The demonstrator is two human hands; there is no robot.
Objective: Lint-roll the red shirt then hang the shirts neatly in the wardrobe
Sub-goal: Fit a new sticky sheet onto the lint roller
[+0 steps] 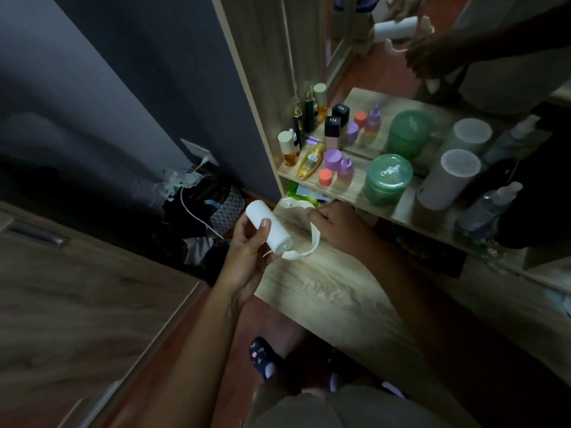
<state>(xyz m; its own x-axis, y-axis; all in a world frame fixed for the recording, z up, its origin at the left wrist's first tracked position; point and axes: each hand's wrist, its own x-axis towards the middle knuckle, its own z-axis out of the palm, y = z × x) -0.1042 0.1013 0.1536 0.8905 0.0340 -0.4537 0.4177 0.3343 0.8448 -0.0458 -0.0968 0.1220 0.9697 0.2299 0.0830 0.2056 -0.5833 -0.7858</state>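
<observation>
Lint roller [268, 229] is held over the dresser's [324, 288] near-left corner. Left hand [247, 257] grasps the barrel, long axis running far-left to near-right — right hand [336, 227] pinches its looped handle [313, 239]. Red shirt not in view.

Lint roller [268, 227]: white, smooth cylinder with a flat round cap at its lower end.
Band [315, 236]: thin, white and curved; it is looped from the cap end up past the roller's right side.
Pose: tilted, with the cap end lower right.
Place: held above the worktop's [324, 288] left edge.
Hold: the cylinder is gripped by the left grip [247, 251], and the band is pinched by the right grip [333, 225].
</observation>
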